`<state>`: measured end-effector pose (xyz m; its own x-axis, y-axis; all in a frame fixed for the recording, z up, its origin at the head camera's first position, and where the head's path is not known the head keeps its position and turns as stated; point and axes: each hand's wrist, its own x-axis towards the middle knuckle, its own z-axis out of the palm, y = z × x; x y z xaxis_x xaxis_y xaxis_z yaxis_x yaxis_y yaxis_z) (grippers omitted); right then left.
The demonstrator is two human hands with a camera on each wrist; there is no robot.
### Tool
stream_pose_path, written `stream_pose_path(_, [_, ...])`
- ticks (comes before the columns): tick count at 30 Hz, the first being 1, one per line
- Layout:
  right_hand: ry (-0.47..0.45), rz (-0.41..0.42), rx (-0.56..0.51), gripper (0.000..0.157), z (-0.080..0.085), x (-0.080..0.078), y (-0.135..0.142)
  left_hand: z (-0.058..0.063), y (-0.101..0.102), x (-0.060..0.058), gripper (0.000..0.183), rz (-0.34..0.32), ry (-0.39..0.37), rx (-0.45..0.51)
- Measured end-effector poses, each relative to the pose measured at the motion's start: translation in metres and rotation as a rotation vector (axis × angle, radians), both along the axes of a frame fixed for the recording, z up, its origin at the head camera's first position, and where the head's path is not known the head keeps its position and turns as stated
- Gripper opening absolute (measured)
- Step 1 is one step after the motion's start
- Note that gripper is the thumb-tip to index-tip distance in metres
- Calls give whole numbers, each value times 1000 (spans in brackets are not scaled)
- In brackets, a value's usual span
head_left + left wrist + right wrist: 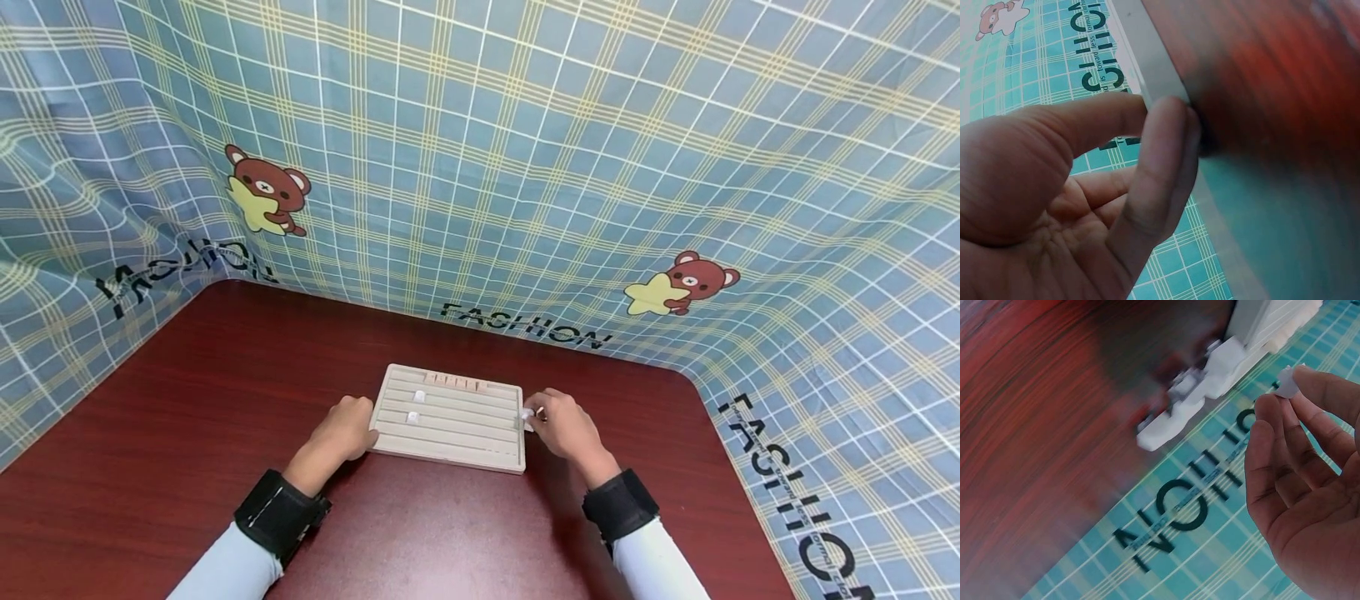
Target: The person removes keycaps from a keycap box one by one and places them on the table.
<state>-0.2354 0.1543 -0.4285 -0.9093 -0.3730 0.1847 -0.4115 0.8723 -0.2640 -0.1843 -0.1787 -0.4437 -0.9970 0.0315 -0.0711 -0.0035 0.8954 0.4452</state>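
Low-centre in the head view, the left hand (341, 429) is gripping the board (457, 435), ideally steadily, while the right hand (566, 425) is pinching a white piece (528, 413), best held lightly, by the board's right edge.

A curtained-off tabletop booth, though whether in a home, lab or office cannot be told: blue-green plaid cloth (465, 175) bearing brown cartoon bears (267, 187) at eleven and one o'clock and black "FASHION" lettering (504, 320) hangs from ten round to three o'clock, enclosing a glossy reddish-brown wood-grain tabletop (187, 400)
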Motion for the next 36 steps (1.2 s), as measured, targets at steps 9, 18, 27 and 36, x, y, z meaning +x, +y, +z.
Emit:
stream_pose_path(9, [-1, -61, 23, 14, -10, -2, 29, 2, -1, 1, 10, 0, -2, -5])
stream_pose_path(18, [0, -94, 43, 14, -24, -2, 44, -1, -2, 1, 11, -17, 17, -17])
stream_pose_path(27, [-44, -96, 78, 13, -31, -5, 47, -2, -1, 1, 13, -16, 5, -18])
stream_pose_path(36, [-51, -100, 72, 15, -24, -7, 48, -1, 1, 2, 11, -13, 5, 0])
